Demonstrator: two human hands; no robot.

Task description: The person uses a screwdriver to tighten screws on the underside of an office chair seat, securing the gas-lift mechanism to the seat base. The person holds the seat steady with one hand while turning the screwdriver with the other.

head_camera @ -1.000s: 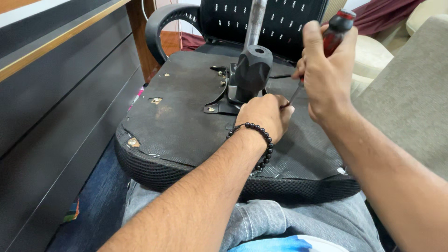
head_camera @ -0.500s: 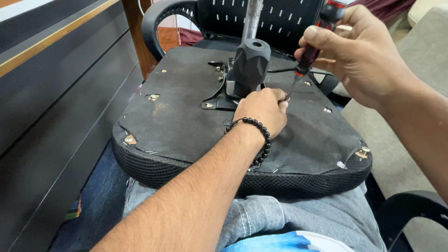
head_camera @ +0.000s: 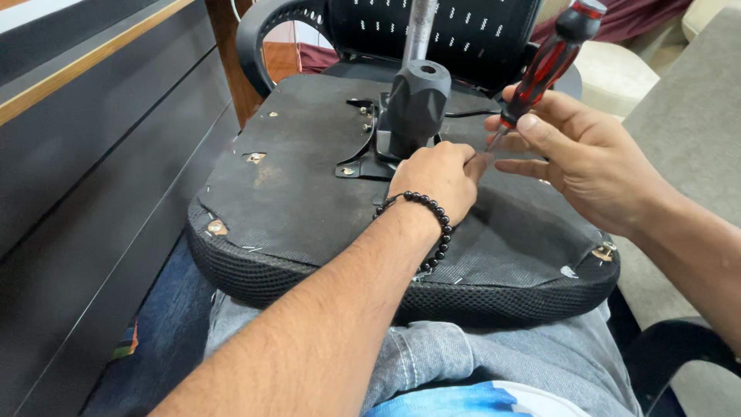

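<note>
The right hand grips the screwdriver; the left hand lies closed beside the post, on the seat. Keep the tip steady and straight.

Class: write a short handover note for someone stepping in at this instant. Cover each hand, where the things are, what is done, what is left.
Left hand: rests fisted on the upturned black office-chair seat base, beside the black metal mounting plate.
Right hand: grips the red-and-black-handled screwdriver, tip angled down by the left fingers.
Seat base lies across the lap in blue jeans.
Done: plate screws look seated.
Left: the fastener under the tip is hidden; check it.
</note>
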